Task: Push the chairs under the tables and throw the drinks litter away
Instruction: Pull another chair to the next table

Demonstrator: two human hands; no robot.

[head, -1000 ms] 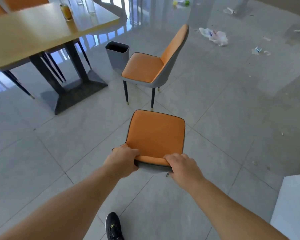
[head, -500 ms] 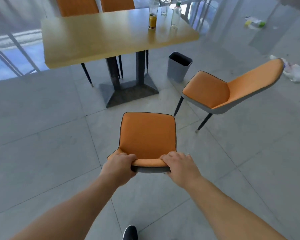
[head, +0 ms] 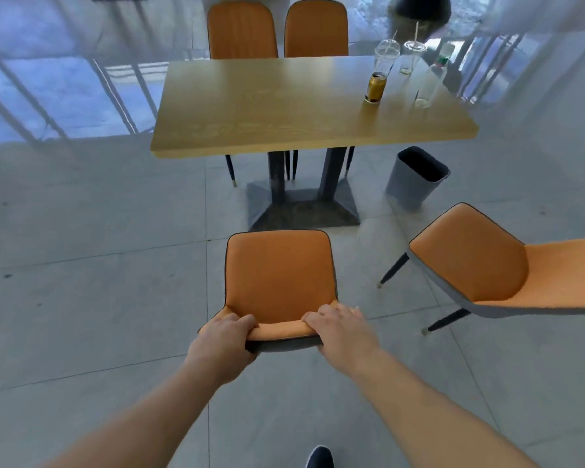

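Observation:
An orange chair [head: 279,275] stands in front of me, its seat facing the wooden table [head: 284,106]. My left hand [head: 225,342] and my right hand [head: 340,327] both grip the top of its backrest. A second orange chair [head: 487,271] stands to the right, turned away from the table. Drinks litter sits on the table's far right: a gold can [head: 375,87], two clear plastic cups with straws [head: 385,57] and a clear bottle [head: 431,81].
A grey bin [head: 416,179] stands on the floor right of the table's dark pedestal base [head: 303,204]. Two more orange chairs [head: 277,30] are tucked in on the far side. Glass walls lie beyond. My shoe [head: 320,457] shows at the bottom.
The view has swung left, so the held chair now faces the table squarely and sits closer to it. The second chair has shifted to my right. Both hands kept their grip.

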